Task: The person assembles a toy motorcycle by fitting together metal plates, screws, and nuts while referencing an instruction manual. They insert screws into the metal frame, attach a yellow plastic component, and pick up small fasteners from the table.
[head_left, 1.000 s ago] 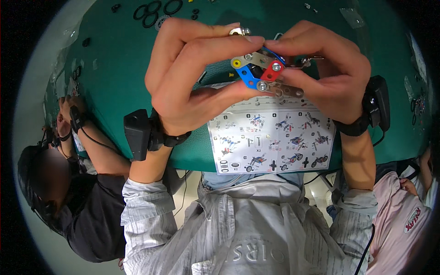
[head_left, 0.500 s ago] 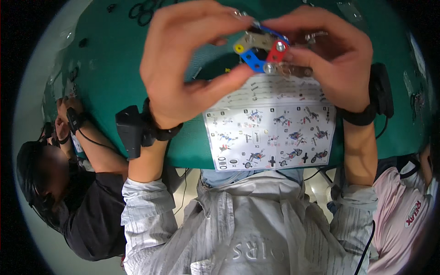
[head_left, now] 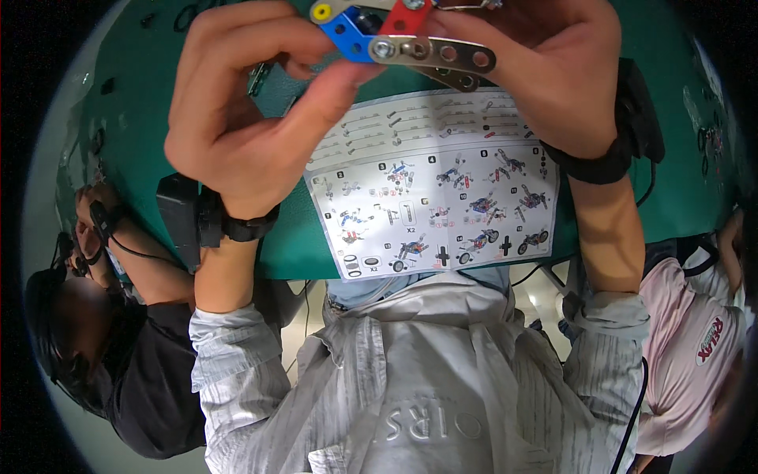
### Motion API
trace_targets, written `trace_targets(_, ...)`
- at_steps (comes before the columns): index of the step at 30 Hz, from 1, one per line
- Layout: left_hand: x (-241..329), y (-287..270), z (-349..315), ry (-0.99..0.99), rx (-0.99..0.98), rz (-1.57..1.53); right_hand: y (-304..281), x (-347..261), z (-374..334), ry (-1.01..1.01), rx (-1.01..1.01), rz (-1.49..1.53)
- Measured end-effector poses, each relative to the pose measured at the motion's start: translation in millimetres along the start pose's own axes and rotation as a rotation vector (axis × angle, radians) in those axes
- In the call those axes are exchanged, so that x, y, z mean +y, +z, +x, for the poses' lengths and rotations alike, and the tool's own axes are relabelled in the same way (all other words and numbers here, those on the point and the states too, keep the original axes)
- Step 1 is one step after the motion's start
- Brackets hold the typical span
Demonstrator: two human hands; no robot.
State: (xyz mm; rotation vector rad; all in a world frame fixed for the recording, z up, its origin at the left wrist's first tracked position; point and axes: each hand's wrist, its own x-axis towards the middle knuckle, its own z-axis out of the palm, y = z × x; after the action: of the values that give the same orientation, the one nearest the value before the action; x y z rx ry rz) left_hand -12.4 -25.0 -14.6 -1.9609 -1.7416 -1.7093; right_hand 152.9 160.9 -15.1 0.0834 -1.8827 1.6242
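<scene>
A small metal construction-kit model (head_left: 418, 49) is held up between my hands near the upper edge. It has perforated silver strips, a blue bracket, a red plate, bolts and a yellow round piece at its left end. My left hand (head_left: 245, 110) pinches the blue bracket's side between thumb and fingers. My right hand (head_left: 557, 75) grips the model's right side, its thumb close behind the red plate. Two silver strips stick out toward the lower right. The model's top is cut off by the picture edge.
A printed instruction sheet (head_left: 442, 197) with assembly drawings lies on the green table (head_left: 292, 245) below my hands. Scissors (head_left: 186, 16) and small dark parts lie at the far left. A person in black (head_left: 158, 379) sits at left, another in pink (head_left: 679, 355) at right.
Both hands have shifted left and up in the picture with the model, which now looks larger and turned, its silver strips pointing to the lower right.
</scene>
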Motion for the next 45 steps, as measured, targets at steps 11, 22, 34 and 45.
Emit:
trace_targets(11,-0.9,4.3,-8.0,-0.087,0.081,0.006,10.6,6.6,-2.5,-0.028,0.028,0.169)
trace_targets(22,-5.6,1.0,-8.5,-0.227,0.003,-0.133,13.3,12.2,-3.2,-0.118,0.031,0.039)
trace_targets(34,-8.0,-2.9,-8.0,-0.255,-0.065,-0.208,15.0,10.1,-4.0,-0.078,0.054,-0.027)
trace_targets(45,-8.0,2.5,-7.2,-0.245,-0.023,-0.21,15.1,12.0,-5.1,-0.082,0.059,0.03)
